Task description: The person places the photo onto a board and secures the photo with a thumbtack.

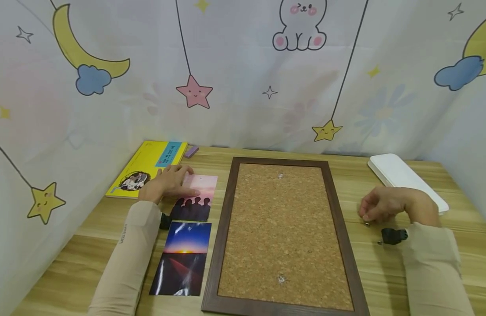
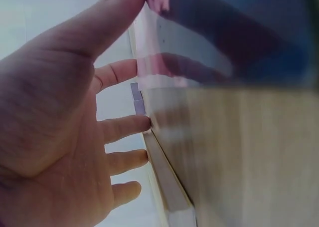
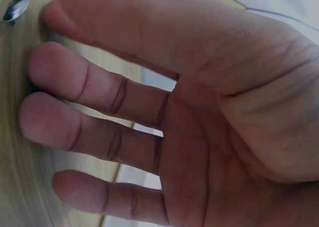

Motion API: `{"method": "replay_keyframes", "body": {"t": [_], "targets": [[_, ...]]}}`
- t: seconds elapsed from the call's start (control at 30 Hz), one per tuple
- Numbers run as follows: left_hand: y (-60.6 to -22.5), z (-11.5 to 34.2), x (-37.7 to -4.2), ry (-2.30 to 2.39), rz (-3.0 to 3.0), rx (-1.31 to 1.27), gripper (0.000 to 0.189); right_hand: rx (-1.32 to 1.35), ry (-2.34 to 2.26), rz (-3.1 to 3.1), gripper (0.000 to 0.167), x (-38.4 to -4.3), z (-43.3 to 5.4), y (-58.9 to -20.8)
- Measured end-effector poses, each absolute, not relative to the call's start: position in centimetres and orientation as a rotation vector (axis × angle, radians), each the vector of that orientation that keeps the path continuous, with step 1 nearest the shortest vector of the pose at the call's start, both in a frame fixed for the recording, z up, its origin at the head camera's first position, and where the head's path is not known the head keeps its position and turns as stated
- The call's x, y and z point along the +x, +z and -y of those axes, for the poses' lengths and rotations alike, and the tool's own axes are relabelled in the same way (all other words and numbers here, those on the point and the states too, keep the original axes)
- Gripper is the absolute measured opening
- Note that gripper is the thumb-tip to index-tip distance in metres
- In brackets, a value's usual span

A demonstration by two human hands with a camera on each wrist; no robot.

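My left hand (image 1: 168,182) rests on the pink photo (image 1: 199,186) with dark silhouettes, which lies left of the wood-framed corkboard (image 1: 286,237). Its thumb and index fingertip touch the photo (image 2: 149,42), while the other fingers are spread apart. Below that photo lies a sunset photo (image 1: 185,259). My right hand (image 1: 385,205) is low over the table, right of the frame, with fingers loosely bent. A small silver thumbtack (image 3: 16,7) lies on the wood just beyond the thumb and index tips. A second small metal piece (image 1: 379,242) lies nearer the right wrist.
A yellow book (image 1: 148,162) lies behind the left hand, with a purple block (image 1: 191,152) at its corner. A white case (image 1: 405,175) stands behind the right hand. Two shiny clear spots mark the cork, near its top and bottom. A patterned curtain (image 1: 243,118) closes off the back.
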State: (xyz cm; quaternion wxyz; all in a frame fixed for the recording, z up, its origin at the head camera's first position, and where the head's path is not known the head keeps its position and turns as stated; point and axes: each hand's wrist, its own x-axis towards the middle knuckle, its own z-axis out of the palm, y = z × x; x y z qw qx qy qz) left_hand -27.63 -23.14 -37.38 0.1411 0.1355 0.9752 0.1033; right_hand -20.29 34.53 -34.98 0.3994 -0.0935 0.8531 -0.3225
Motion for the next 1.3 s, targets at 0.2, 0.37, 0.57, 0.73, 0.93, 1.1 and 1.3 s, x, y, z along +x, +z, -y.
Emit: {"method": "replay_keyframes", "body": {"t": [0.2, 0.37, 0.57, 0.73, 0.93, 1.1, 1.3], "targets": [[-37.2, 23.0, -27.5, 0.341, -2.815, 0.379, 0.070, -0.220, -0.838, -2.119, 0.015, -19.9, -34.5, -35.3], [-37.1, 22.8, -27.5, 0.346, -2.835, 0.388, 0.070, -0.239, -0.832, -2.108, 0.020, -19.7, -34.6, -35.9], [-36.9, 22.6, -27.6, 0.275, -2.900, 0.444, 0.070, -0.224, -0.806, -2.171, 0.008, -19.5, -34.7, -35.9], [-36.7, 22.6, -27.6, 0.270, -2.904, 0.432, 0.070, -0.224, -0.793, -2.194, 0.008, -19.1, -35.1, -35.2], [-36.5, 22.4, -27.9, 0.306, -2.887, 0.381, 0.068, -0.083, -0.739, -2.234, 0.009, -18.1, -36.0, -34.5], [-36.0, 22.7, -27.9, 0.397, -2.790, 0.326, 0.062, 0.002, -0.746, -2.243, 0.012, -17.8, -35.6, -34.6], [-36.0, 23.6, -27.9, 0.528, -2.754, 0.446, 0.043, -0.057, -0.702, -2.263, 0.009, -18.4, -35.3, -35.6]]}}
